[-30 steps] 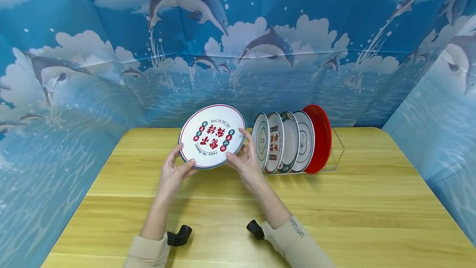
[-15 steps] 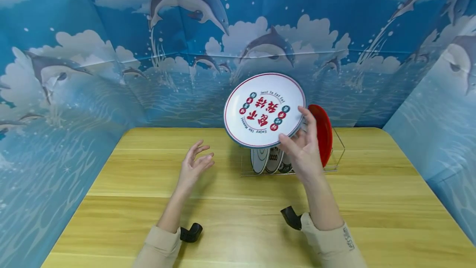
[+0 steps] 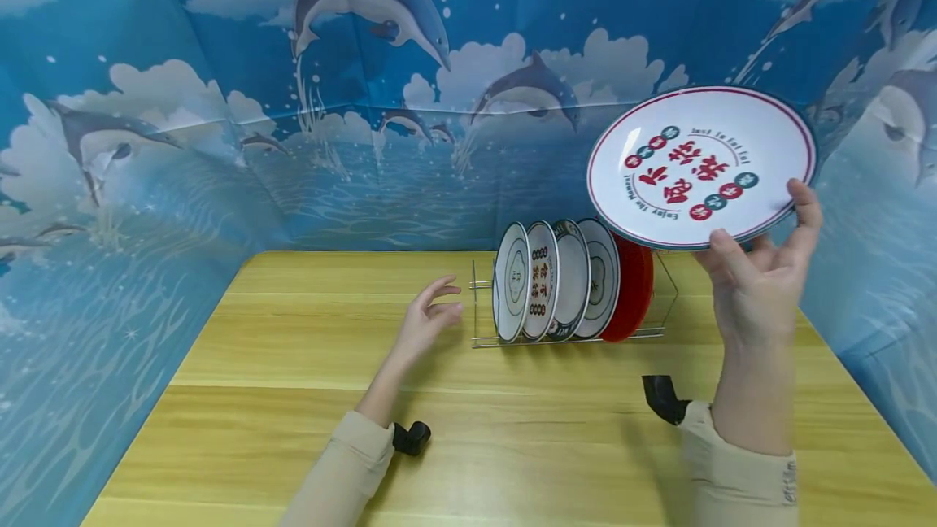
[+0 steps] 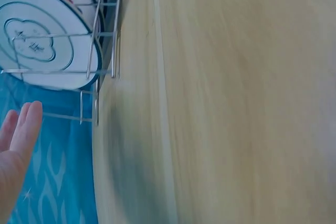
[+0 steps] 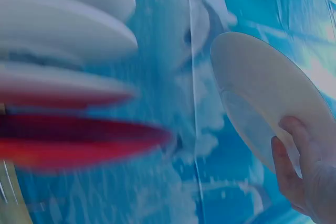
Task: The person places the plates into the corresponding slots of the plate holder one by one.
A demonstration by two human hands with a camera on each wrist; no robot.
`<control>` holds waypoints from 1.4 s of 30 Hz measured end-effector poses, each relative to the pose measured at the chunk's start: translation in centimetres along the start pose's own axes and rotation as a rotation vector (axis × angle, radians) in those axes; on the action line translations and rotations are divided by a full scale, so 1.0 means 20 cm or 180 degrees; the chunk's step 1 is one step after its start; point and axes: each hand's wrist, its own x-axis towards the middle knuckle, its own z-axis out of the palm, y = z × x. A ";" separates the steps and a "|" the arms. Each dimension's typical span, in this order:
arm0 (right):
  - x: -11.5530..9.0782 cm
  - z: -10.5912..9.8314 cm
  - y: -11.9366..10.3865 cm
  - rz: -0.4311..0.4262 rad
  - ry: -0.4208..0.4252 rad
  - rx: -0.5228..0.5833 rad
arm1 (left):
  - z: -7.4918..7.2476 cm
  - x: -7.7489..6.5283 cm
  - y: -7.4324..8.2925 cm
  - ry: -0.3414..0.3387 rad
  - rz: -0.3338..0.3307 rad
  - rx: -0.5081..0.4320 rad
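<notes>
My right hand [image 3: 761, 291] holds a white plate [image 3: 644, 210] by its lower right rim, raised above the table at the right. The plate's face shows a red line near the rim and red and teal lettering. In the right wrist view the plate's pale underside [image 5: 268, 72] shows, with fingers pressed against it. My left hand [image 3: 424, 324] holds nothing and hovers with loosely bent fingers just left of a wire dish rack [image 3: 651, 335]. Several plates stand on edge in that rack, from a white plate with green rings [image 3: 514, 287] to a red plate [image 3: 638, 299].
The wooden table [image 3: 512, 437] spreads in front of the rack. A blue dolphin-printed cloth [image 3: 329, 185] hangs behind and at both sides. Black wrist mounts [image 3: 662, 398] stick out from both cuffs.
My left hand has let go of the plate and shifted right toward the rack. My right hand has carried the plate up and far right, across and past the rack.
</notes>
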 end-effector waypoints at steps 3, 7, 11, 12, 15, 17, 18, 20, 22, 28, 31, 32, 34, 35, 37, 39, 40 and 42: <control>0.02 -0.05 -0.06 -0.0173 0.0190 -0.0141 | 0.04 0.03 -0.01 -0.0035 -0.0019 0.0043; 0.05 -0.13 -0.12 -0.0327 0.0371 -0.0440 | 0.08 0.06 -0.02 -0.0086 -0.0110 0.0062; 0.05 -0.21 -0.16 -0.0225 0.0622 -0.0835 | 0.11 0.06 -0.01 -0.0088 -0.0197 0.0070; 0.05 -0.22 -0.17 -0.0154 0.0688 -0.0976 | 0.12 0.06 -0.01 -0.0081 -0.0205 0.0061; 0.03 -0.28 -0.17 0.0076 0.0721 -0.1422 | 0.13 0.05 0.03 -0.0052 -0.0191 0.0062; 0.02 -0.32 -0.17 0.0223 0.0629 -0.1670 | 0.14 0.04 0.07 -0.0032 -0.0185 0.0089; 0.01 -0.33 -0.17 0.0291 0.0550 -0.1791 | 0.15 0.04 0.08 -0.0024 -0.0179 0.0101; 0.00 -0.36 -0.16 0.0399 0.0351 -0.1927 | 0.15 0.03 0.09 -0.0015 -0.0187 0.0130; -0.02 -0.39 -0.15 0.0470 0.0132 -0.2051 | 0.15 0.03 0.10 -0.0016 -0.0208 0.0140; -0.04 -0.43 -0.11 0.0457 -0.0422 -0.2549 | 0.14 0.03 0.09 -0.0052 -0.0297 0.0099; -0.04 -0.42 -0.09 0.0374 -0.0700 -0.3173 | 0.14 0.03 0.09 -0.0065 -0.0334 0.0100; -0.04 -0.42 -0.09 0.0346 -0.0794 -0.3405 | 0.13 0.03 0.08 -0.0061 -0.0333 0.0115; -0.04 -0.41 -0.08 0.0346 -0.0966 -0.3720 | 0.13 0.04 0.07 -0.0066 -0.0361 0.0100; -0.04 -0.41 -0.07 0.0371 -0.1033 -0.3828 | 0.13 0.04 0.06 -0.0069 -0.0367 0.0088; -0.04 -0.41 -0.06 0.0453 -0.1128 -0.3953 | 0.12 0.05 0.02 -0.0062 -0.0369 0.0067; -0.04 -0.41 -0.04 0.0545 -0.1203 -0.4013 | 0.12 0.06 -0.01 -0.0054 -0.0363 0.0065; -0.04 -0.41 -0.04 0.0574 -0.1240 -0.4028 | 0.12 0.07 -0.03 -0.0044 -0.0356 0.0082; -0.04 -0.41 -0.03 0.0611 -0.1317 -0.4024 | 0.12 0.07 -0.04 -0.0015 -0.0332 0.0127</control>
